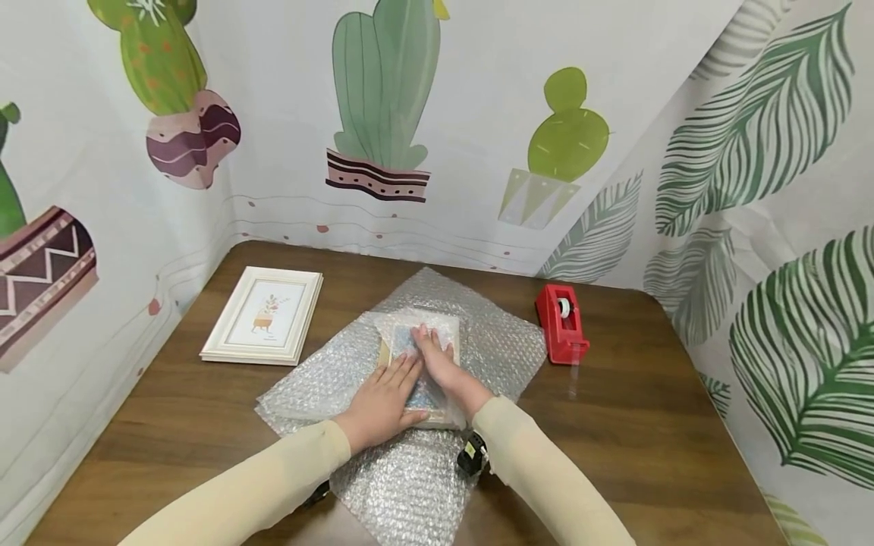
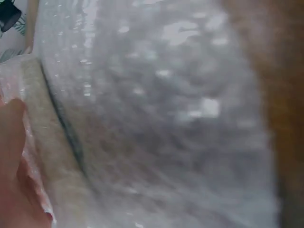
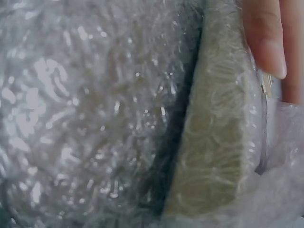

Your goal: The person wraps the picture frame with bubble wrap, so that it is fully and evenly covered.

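Note:
A picture frame (image 1: 445, 327) lies in the middle of a large sheet of bubble wrap (image 1: 505, 345), with a flap folded over part of it. My left hand (image 1: 384, 402) rests on the wrapped frame with its fingers extended. Beside it, my right hand (image 1: 440, 362) presses on the same covered face, fingers pointing away. In the left wrist view the frame's pale side (image 2: 52, 137) shows through the plastic, next to part of the left hand (image 2: 12, 166). Fingers (image 3: 268, 42) of the right hand lie over the covered frame edge (image 3: 209, 156) in the right wrist view.
A white picture frame (image 1: 268, 315) with a potted-plant print lies on the wooden table (image 1: 635, 425) at the back left. To the right of the bubble wrap stands a red tape dispenser (image 1: 563, 326). A cactus-print cloth (image 1: 471, 205) hangs behind the table.

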Motion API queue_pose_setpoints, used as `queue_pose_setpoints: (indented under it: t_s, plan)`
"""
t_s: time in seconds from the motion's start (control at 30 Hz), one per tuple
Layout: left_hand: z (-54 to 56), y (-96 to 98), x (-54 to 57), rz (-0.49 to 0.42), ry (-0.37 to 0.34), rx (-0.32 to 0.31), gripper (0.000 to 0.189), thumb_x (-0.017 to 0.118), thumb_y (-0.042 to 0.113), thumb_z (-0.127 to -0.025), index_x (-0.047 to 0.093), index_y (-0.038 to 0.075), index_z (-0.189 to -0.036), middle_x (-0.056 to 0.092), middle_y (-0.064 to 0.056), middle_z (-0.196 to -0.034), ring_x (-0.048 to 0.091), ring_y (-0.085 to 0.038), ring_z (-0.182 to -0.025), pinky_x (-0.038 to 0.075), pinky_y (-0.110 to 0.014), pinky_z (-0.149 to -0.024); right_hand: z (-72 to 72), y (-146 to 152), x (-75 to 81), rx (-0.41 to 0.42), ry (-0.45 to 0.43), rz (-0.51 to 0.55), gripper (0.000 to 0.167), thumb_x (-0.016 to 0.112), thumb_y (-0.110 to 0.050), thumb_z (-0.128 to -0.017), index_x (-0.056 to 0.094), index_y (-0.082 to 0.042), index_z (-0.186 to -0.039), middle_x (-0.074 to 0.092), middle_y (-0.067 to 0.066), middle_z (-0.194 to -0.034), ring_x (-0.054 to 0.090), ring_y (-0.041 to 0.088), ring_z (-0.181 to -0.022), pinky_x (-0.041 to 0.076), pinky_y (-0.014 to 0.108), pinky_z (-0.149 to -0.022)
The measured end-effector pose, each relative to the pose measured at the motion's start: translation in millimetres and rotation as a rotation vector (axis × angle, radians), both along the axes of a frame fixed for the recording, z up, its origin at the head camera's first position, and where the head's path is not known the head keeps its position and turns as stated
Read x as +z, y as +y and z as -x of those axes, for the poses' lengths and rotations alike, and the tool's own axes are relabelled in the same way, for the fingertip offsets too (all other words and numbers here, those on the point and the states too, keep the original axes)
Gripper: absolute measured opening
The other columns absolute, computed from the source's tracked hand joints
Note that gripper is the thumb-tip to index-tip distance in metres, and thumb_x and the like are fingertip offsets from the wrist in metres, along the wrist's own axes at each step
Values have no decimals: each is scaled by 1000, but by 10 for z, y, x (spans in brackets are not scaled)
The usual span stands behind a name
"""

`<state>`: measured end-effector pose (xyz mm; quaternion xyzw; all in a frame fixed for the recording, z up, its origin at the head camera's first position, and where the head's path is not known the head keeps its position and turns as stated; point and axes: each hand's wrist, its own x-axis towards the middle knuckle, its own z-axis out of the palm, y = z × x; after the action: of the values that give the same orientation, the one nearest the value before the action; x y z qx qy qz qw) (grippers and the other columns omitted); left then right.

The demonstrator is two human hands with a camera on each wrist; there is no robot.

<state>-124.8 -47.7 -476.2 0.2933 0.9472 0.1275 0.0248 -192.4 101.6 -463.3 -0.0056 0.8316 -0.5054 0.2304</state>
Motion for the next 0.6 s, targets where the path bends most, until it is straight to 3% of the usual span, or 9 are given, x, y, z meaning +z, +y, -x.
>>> queue_pose_setpoints:
  t_s: [0.07,0.13,0.4,0.53,0.6]
  plan:
    - [11,-38,8,27,-82,-20,83,57,54,-99,34,-1,-158,33,-20,-167,30,-38,-156,28,-55,-127,0,-5,-2,-6,-2,4,68,8,-51,-109,27,-14,-163,-4,16,-174,-25,48,-156,-21,60,-125]
    - [20,-73,12,68,-93,-43,84,58,56,-98,37,0,-157,34,-19,-166,32,-36,-156,29,-54,-126,0,-11,-9,-4,-4,1,68,8,-50,-109,27,-14,-163,-5,17,-174,-26,49,-155,-22,62,-124]
    - [45,-102,25,109,25,-128,83,60,59,-94,49,-3,-149,48,-22,-157,46,-37,-147,42,-52,-118,-19,-21,2,57,152,-135,62,16,-37,-112,29,1,-159,14,18,-172,2,38,-162,-12,61,-128]
    - [53,-119,5,110,65,-135,81,60,59,-95,51,-1,-148,49,-20,-157,48,-36,-146,44,-51,-118,-104,106,14,66,263,-140,57,25,-31,-113,35,4,-156,24,23,-169,14,42,-160,3,60,-131]
    - [55,-134,-6,110,66,-134,80,59,59,-95,51,-1,-148,49,-20,-157,47,-36,-147,43,-51,-118,-179,181,-3,139,322,-251,55,31,-28,-112,35,4,-156,26,22,-169,17,42,-160,10,59,-131]
